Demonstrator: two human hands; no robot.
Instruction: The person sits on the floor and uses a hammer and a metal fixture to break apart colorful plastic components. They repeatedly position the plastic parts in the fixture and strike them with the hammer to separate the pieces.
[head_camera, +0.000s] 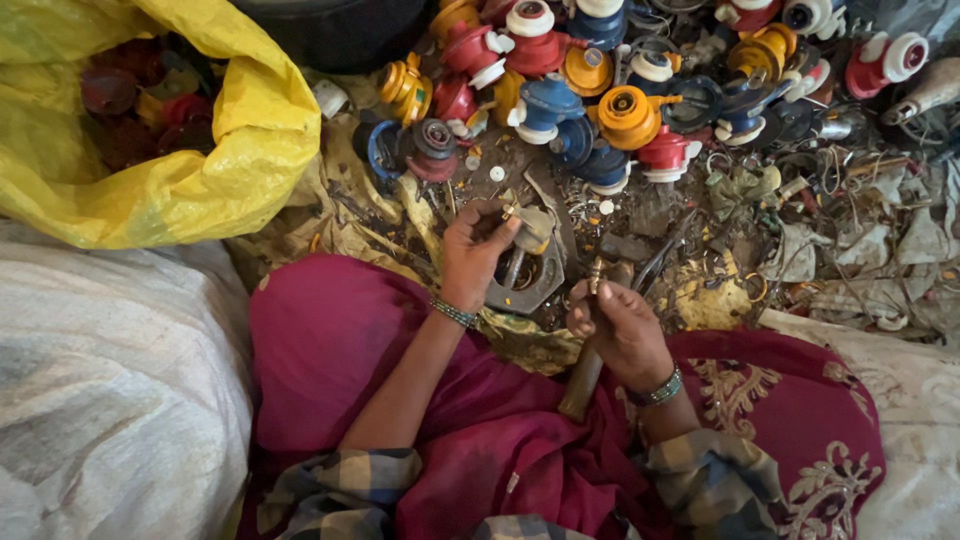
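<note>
My left hand (475, 245) pinches a small metal part (530, 228) and holds it over a flat steel plate with a round hole (530, 285) that lies in front of my knees. My right hand (620, 325) is closed around a tool with a wooden handle (583, 375); its thin metal tip (596, 272) points up toward the plate. Both wrists wear beaded bangles. A dark red cloth (340, 340) covers my lap.
A heap of red, blue, orange and white round valve-like parts (600, 90) lies beyond the hands. A yellow sack (190, 170) with more parts is at upper left. A white sack (110, 390) lies at left. Scrap metal and wire (850, 220) is scattered at right.
</note>
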